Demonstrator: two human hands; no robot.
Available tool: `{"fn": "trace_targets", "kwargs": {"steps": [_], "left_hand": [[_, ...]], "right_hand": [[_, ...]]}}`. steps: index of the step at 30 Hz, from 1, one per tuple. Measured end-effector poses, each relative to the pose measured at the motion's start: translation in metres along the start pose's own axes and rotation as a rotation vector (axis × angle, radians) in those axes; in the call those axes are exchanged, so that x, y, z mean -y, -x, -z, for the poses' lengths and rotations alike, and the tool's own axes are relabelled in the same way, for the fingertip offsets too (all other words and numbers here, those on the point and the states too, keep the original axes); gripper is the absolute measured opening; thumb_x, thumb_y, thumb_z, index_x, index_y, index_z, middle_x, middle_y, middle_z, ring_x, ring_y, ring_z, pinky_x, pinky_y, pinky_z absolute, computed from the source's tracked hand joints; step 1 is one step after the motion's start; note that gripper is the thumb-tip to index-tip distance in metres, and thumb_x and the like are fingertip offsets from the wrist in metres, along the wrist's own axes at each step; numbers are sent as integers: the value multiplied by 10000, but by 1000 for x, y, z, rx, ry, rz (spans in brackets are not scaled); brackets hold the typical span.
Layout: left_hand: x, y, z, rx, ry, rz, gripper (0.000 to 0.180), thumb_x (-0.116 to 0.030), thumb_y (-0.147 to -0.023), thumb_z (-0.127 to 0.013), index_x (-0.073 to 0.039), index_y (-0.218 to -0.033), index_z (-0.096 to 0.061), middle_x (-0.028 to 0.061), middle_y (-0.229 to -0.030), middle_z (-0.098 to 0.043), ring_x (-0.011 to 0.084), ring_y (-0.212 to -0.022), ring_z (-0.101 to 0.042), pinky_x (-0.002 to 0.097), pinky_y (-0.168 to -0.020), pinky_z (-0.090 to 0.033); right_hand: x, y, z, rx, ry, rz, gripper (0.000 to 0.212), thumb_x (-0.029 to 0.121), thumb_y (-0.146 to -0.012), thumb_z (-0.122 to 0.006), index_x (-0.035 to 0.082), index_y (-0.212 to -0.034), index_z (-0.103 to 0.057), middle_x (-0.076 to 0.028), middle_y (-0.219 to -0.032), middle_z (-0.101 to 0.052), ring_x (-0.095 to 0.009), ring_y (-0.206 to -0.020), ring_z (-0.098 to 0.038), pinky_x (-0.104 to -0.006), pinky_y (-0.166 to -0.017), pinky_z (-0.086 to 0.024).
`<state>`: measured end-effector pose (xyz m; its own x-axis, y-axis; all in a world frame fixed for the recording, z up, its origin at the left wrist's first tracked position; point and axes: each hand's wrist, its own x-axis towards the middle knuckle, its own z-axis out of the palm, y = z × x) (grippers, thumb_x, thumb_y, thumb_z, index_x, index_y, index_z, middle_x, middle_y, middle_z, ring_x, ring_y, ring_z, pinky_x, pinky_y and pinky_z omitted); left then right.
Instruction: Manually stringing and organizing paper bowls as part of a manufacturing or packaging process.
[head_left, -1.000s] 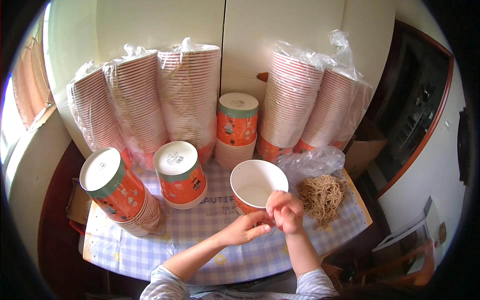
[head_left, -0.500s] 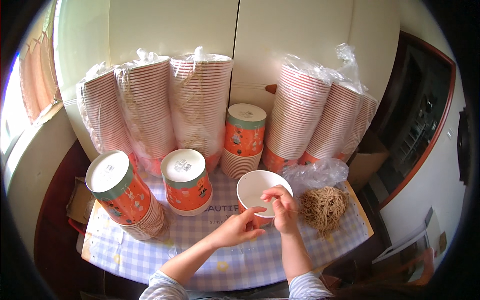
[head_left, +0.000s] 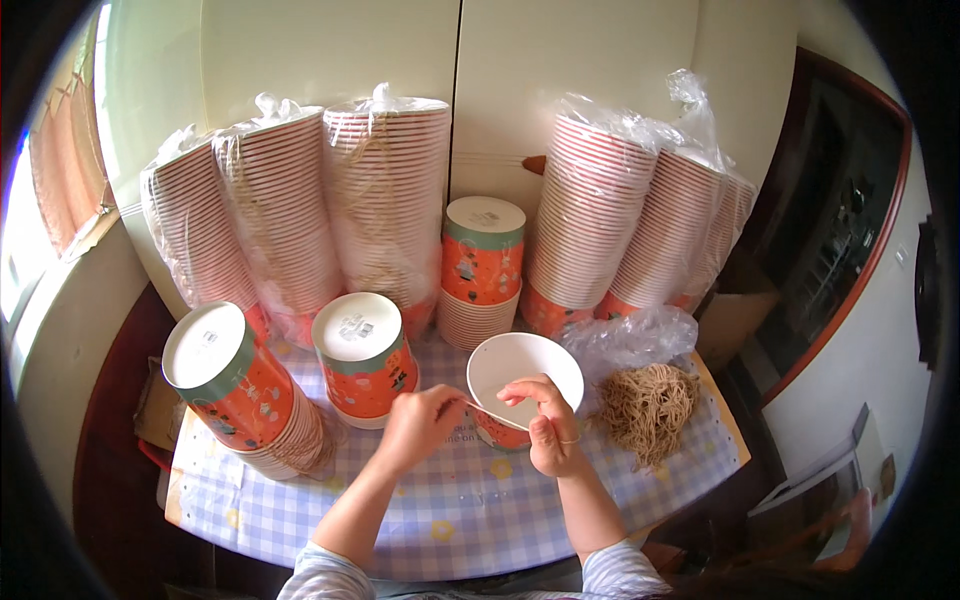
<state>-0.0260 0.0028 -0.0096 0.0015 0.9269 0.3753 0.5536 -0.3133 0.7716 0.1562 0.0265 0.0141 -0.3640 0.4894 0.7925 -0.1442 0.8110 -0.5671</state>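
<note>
An open white paper bucket (head_left: 510,365) with an orange printed outside stands upright in front of me. My left hand (head_left: 420,428) is beside its left wall, fingers pinched on the end of a thin tan strand that looks like a rubber band (head_left: 488,411). The strand runs taut across the bucket's near side to my right hand (head_left: 548,425). That hand is in front of the bucket's near rim with its fingers curled, and a loop of the band shows around it. A tangled pile of tan rubber bands (head_left: 650,410) lies to the right.
Inverted bucket stacks stand at left (head_left: 235,375), centre-left (head_left: 365,360) and behind the open bucket (head_left: 483,265). Tall plastic-wrapped stacks (head_left: 385,200) line the back. A crumpled clear bag (head_left: 640,338) lies behind the band pile. A checked cloth (head_left: 380,520) covers the table.
My left hand has drawn back to the left, away from my right hand, and the thin band now stretches between them. The right hand stays near the bucket rim. The view has shifted slightly.
</note>
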Motion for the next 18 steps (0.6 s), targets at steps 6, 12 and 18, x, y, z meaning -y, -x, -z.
{"fn": "trace_targets", "kwargs": {"steps": [6, 12, 18], "left_hand": [[16, -10, 11, -196, -88, 10, 125, -74, -774, -595, 11, -855, -636, 149, -705, -631, 207, -599, -631, 284, -555, -487], [26, -16, 14, -317, 22, 18, 117, -39, -785, -587, 39, -864, -622, 114, -685, -635, 122, -595, -607, 237, -543, -464], [38, -17, 16, -418, 398, 31, 124, -37, -835, -555, 58, -899, -604, 72, -730, -639, 98, -669, -602, 212, -610, -483]], "right_hand": [[-3, -2, -1, 108, 41, 31, 431, 401, -913, -388, 29, -1121, -456, -99, -1002, -530, -203, -821, -509, -317, -779, -409], [-1, -5, -2, 288, 195, 156, 498, 460, -880, -422, 52, -1164, -430, -110, -1051, -520, -244, -920, -505, -365, -830, -377], [-1, -6, -13, 328, 492, 109, 590, 387, -729, -670, 39, -1154, -455, -105, -1037, -517, -261, -947, -499, -357, -833, -393]]}}
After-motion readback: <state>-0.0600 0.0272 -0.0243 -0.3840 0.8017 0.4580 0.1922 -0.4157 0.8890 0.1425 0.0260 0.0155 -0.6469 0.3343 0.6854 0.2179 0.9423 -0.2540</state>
